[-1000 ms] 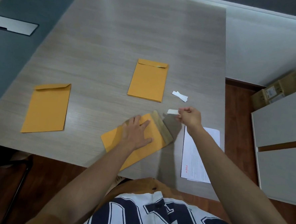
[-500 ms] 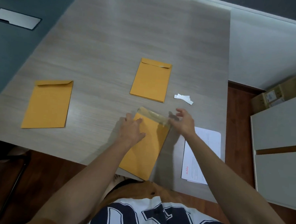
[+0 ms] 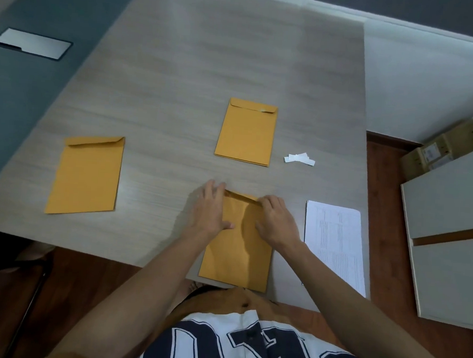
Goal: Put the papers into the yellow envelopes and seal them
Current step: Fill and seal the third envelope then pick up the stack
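Fingers (image 3: 214,190) of the left hand (image 3: 211,210) lie straight and close together, pressing the top-left corner of the yellow paper envelope (image 3: 236,250). The right hand (image 3: 275,222) bends its fingers, tips down on the folded flap (image 3: 241,198). That envelope lies at the near edge of the grey wood-grain table (image 3: 181,64). White printed sheets (image 3: 334,240) sit just right of it, white paper strips (image 3: 299,158) beyond-right, a yellow envelope stack (image 3: 245,132) beyond, and a single yellow envelope (image 3: 87,175) well left.
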